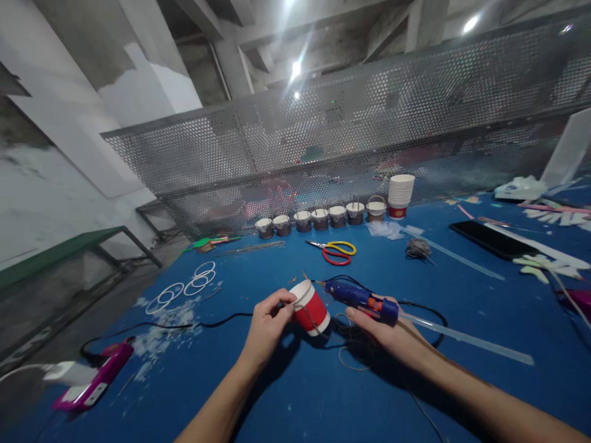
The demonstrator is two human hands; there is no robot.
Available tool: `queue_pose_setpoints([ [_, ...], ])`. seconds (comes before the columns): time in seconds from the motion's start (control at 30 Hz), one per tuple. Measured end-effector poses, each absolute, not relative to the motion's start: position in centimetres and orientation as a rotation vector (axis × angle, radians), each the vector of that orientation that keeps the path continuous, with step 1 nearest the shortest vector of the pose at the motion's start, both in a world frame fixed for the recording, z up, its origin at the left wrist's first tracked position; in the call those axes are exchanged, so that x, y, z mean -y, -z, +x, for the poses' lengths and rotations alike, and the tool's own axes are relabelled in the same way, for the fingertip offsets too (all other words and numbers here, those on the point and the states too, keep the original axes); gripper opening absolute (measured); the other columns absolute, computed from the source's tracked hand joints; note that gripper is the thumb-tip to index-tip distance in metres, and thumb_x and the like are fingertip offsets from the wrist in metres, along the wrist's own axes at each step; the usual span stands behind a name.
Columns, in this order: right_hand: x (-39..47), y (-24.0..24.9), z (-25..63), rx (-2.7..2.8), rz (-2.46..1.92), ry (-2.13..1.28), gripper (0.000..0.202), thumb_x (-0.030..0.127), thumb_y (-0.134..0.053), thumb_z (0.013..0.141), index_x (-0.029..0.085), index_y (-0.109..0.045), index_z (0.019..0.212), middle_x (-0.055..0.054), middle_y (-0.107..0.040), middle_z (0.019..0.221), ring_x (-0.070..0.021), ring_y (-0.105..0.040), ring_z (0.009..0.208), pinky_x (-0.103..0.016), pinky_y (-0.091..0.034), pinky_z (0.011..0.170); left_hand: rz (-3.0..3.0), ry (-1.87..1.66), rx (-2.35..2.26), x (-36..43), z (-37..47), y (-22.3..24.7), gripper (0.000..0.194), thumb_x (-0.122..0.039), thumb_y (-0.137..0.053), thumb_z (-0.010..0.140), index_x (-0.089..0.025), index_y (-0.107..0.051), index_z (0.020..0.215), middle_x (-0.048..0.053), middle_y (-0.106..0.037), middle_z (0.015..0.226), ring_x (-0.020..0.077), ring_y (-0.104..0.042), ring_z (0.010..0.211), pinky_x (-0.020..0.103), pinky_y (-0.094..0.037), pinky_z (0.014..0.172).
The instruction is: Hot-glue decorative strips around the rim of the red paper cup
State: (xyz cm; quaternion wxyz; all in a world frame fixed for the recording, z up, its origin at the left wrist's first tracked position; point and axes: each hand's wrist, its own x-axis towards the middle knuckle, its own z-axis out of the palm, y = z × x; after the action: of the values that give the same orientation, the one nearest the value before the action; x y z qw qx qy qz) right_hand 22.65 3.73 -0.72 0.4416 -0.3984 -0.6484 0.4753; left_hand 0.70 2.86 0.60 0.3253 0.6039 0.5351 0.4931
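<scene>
My left hand point(272, 317) pinches the rim of a red and white paper cup point(314, 311), which is tilted over the blue table. A thin strand runs across the cup's side. My right hand point(383, 326) is wrapped round a blue hot glue gun point(360, 300) with a long clear glue stick point(471, 338) sticking out of its back. The gun's nozzle points left, close to the cup's upper right side; whether it touches cannot be made out. Loose grey cord point(355, 357) lies beneath, between the cup and my right hand.
Scissors point(337, 251) with yellow and red handles lie ahead. Several wrapped cups point(320, 219) line the back beside a cup stack point(401, 195). A grey yarn ball point(418, 248) and phone point(492, 240) are right; white rings point(198, 280) and a magenta power strip point(99, 378) left.
</scene>
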Motion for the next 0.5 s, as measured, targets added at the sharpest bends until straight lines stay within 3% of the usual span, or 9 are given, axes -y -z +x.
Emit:
queue_pose_setpoints([
  [0.23,-3.7,2.3,21.5,1.661,-0.89,-0.992,0.019,0.036,-0.061,0.082,0.019,-0.053,0.083,0.001,-0.056,0.071,-0.013,-0.05,0.061,-0.025,-0.044,0.057,1.581,-1.323,-1.477,-2.7,1.7,-0.4,0.016,-0.029,-0.057,0.073,-0.017,-0.061,0.063,-0.002,-0.053,0.059,0.0129,-0.047,0.058,0.023,-0.037,0.056],
  [0.5,-4.0,4.1,20.0,1.712,-0.894,-0.71,0.014,0.028,-0.06,0.084,0.022,-0.048,0.088,0.002,-0.058,0.072,-0.0127,-0.053,0.06,-0.024,-0.045,0.059,1.7,-1.246,-1.388,-2.0,3.7,0.4,0.016,-0.027,-0.057,0.077,-0.016,-0.066,0.069,-0.001,-0.059,0.061,0.0117,-0.05,0.057,0.022,-0.04,0.056],
])
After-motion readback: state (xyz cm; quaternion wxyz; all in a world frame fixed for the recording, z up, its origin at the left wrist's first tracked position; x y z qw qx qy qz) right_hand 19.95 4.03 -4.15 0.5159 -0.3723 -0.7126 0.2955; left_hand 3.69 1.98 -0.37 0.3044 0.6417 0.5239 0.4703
